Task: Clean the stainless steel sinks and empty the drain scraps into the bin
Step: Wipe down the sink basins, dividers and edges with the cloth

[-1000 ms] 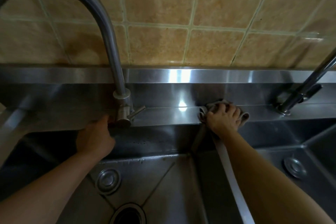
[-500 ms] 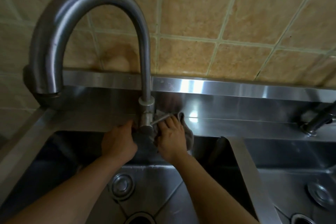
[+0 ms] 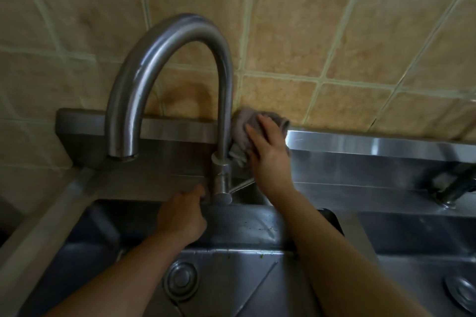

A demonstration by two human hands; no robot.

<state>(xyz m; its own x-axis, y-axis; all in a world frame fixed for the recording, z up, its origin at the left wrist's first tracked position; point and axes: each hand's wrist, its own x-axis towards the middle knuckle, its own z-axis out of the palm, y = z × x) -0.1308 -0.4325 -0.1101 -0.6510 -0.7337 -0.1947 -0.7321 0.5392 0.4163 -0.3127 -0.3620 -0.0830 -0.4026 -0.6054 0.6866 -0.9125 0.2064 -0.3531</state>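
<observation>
My right hand [image 3: 269, 148] presses a grey cloth [image 3: 241, 134] flat against the top of the steel backsplash [image 3: 373, 148], just right of the tall curved tap [image 3: 223, 100]. The fingers lie straight over the cloth. My left hand [image 3: 181, 216] hooks its curled fingers over the sink's back ledge [image 3: 154, 188], touching the tap's base. Below lies the left sink basin [image 3: 244, 285], with a round drain plug [image 3: 181, 278] and small green scraps along its back wall. The right basin's drain [image 3: 463, 293] shows at the lower right corner.
A second tap [image 3: 453, 188] stands on the ledge at the far right. The tap lever [image 3: 240, 185] sticks out under my right wrist. A steel divider [image 3: 360, 229] separates the basins. Tan wall tiles [image 3: 296, 33] rise behind.
My right hand has slid the cloth left along the ledge to the tap, then up onto the backsplash top beside it. The left hand has stayed on the ledge by the tap base.
</observation>
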